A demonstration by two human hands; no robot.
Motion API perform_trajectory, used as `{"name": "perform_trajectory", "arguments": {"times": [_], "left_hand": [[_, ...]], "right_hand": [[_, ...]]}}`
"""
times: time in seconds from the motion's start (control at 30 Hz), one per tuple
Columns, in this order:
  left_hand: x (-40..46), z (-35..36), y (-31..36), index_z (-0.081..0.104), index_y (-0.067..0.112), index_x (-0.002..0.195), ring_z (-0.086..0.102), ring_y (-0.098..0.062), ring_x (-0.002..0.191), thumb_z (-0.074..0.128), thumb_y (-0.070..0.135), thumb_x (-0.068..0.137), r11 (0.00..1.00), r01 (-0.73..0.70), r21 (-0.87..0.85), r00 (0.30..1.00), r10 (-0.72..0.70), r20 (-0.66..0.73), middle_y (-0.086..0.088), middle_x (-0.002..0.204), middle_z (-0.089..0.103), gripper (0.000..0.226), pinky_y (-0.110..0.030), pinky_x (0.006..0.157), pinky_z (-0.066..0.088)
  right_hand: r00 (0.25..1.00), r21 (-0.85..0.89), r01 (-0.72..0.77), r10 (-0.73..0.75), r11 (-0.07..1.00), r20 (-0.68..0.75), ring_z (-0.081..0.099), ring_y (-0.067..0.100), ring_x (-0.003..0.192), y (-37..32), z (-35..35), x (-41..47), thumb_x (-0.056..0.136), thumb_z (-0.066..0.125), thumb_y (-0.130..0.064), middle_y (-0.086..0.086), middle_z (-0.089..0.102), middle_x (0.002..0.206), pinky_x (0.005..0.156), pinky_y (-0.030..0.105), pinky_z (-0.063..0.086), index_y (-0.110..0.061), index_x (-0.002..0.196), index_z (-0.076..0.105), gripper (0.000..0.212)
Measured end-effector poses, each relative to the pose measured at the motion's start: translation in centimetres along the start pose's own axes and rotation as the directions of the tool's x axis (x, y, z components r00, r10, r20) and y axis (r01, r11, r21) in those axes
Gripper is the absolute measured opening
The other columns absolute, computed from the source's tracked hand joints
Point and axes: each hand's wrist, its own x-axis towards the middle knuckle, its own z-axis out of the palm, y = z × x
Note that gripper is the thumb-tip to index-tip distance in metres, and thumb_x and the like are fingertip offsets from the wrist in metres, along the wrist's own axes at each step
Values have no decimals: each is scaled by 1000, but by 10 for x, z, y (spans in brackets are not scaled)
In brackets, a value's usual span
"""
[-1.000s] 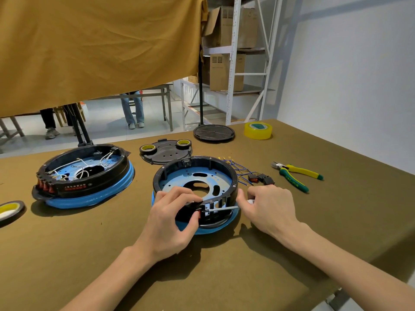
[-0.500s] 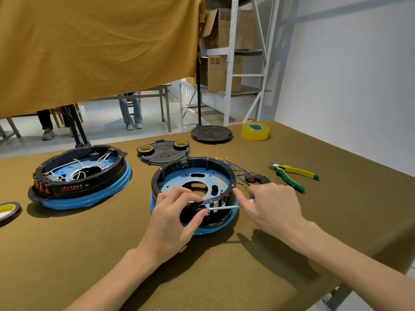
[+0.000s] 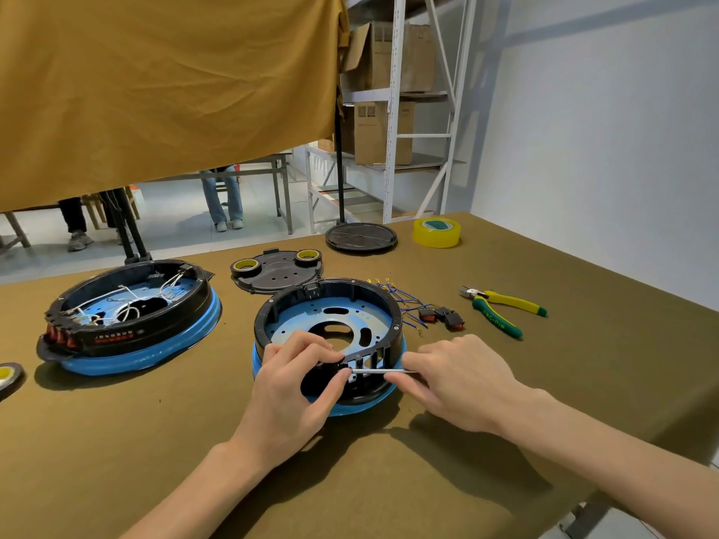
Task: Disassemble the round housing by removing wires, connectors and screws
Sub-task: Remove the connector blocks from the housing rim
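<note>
A round black housing (image 3: 373,293) with a blue base and a pale blue inner plate sits mid-table. My left hand (image 3: 295,379) grips its near rim, thumb and fingers around the slotted black wall. My right hand (image 3: 455,379) holds a thin metal screwdriver (image 3: 383,370) whose tip points left into the slotted wall near my left thumb. Blue wires with small black and red switches (image 3: 439,317) lie on the cloth just right of the housing.
A second housing (image 3: 128,317) with white wires stands at the left. A black cover plate (image 3: 278,272) bearing two tape rolls lies behind. Yellow-green pliers (image 3: 502,307), a yellow tape roll (image 3: 436,232), a black disc (image 3: 361,237) and a tape roll (image 3: 7,377) at the left edge surround them.
My right hand has shifted a little nearer along the rim with the screwdriver. My left hand keeps its hold on the housing wall.
</note>
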Motion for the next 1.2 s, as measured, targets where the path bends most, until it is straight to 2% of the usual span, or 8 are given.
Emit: {"name": "perform_trajectory", "arguments": {"times": [0.2,0.33,0.47,0.57,0.67,0.9,1.03,1.2], "left_hand": [[1,1,0,75,24,103,62,-12,103,65,47,90,1000,-10,-8,1000,10,-17,14,108,65,28,-23,86,43],[1,2,3,76,22,107,62,-11,104,64,46,91,1000,-23,-16,1000,24,8,13,110,67,31,-22,87,45],[3,-1,2,77,23,111,63,-10,104,64,46,91,999,-27,-43,999,27,17,13,110,69,33,-23,85,49],[3,0,0,77,21,108,64,-13,101,65,46,90,999,-33,-23,999,33,11,12,109,69,34,-23,84,48],[3,1,-2,77,21,109,64,-13,102,65,46,90,999,-39,-24,999,40,8,12,109,69,33,-23,85,48],[2,1,-3,77,22,109,64,-11,104,67,43,91,998,-54,-21,999,54,3,14,109,69,29,-30,86,49],[2,0,-2,77,21,110,64,-11,104,67,44,92,999,-41,-26,999,42,13,13,111,69,31,-28,87,50],[1,1,-4,78,21,109,64,-10,105,68,42,91,998,-51,-31,999,51,-3,13,111,69,29,-32,86,50]], "right_hand": [[999,98,-30,28,995,25,42,11,49,-3,4,-1,100,9,-66,-7,49,59,48,20,24,-30,71,48,61],[1000,171,-10,8,985,14,48,11,51,-10,7,9,100,8,-67,-7,50,58,47,20,28,-29,70,51,65],[998,144,28,-36,989,48,50,12,52,-2,4,16,102,11,-66,-6,52,60,50,28,42,-27,72,53,64],[999,88,36,-37,995,6,46,11,50,7,5,13,101,9,-69,-6,50,58,47,25,33,-27,68,51,68],[1000,112,-4,4,994,2,43,13,48,11,12,5,101,8,-71,-4,48,55,48,26,33,-24,64,50,73],[995,129,-38,50,991,-90,42,13,46,6,32,4,105,19,-67,-8,45,53,44,22,24,-25,64,52,67],[990,170,-59,79,984,-117,46,9,49,3,42,2,105,20,-66,-11,51,59,44,21,31,-26,70,61,67],[973,97,-96,114,991,-202,43,8,46,-1,48,-7,107,26,-62,-12,50,57,42,21,29,-27,69,62,63]]}}
